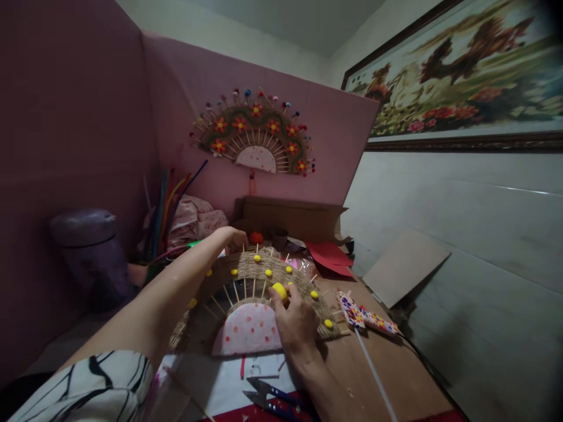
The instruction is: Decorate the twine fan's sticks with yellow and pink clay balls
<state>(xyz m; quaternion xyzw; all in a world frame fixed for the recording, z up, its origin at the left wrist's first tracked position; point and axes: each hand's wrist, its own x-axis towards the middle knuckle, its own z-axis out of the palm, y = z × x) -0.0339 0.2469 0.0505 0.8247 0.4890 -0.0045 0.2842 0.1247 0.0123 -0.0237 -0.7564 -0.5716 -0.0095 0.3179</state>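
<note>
Right hand (298,316)'s pinching a yellow lump (280,292) over the fan (250,331), left hand (236,236)'s reaching past its top edge, can't tell if it's gripping.

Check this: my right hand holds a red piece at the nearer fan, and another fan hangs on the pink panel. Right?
No, the head view shows your right hand holding a yellow piece, not red; the nearer fan and the other fan are as you said.
</note>
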